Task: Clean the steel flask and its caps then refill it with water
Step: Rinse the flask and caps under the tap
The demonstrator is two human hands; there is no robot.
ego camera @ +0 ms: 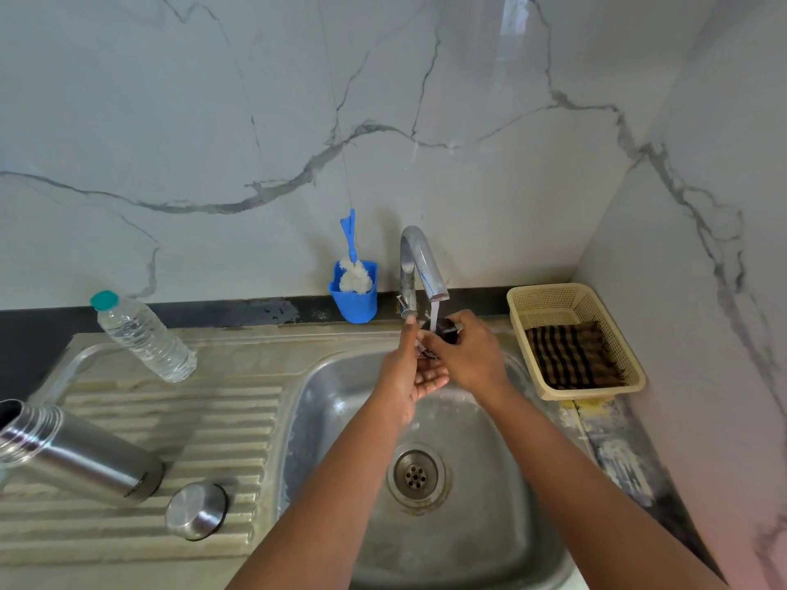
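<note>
The open steel flask (81,453) stands on the ribbed drainboard at the left, its mouth toward the frame's left edge. A steel outer cap (196,511) sits beside it on the drainboard. Over the sink basin (502,504), my right hand (466,355) grips a small dark inner cap (445,330) under the running stream from the tap (419,266). My left hand (409,376) is wet, with its fingers straight; its index finger reaches up to the tap's lever while the palm lies against the cap's underside.
A clear plastic water bottle (142,336) with a teal lid stands at the drainboard's back. A blue holder with a bottle brush (353,287) leans at the wall. A beige basket (596,381) with a striped cloth sits right of the sink. The drain (416,474) is open.
</note>
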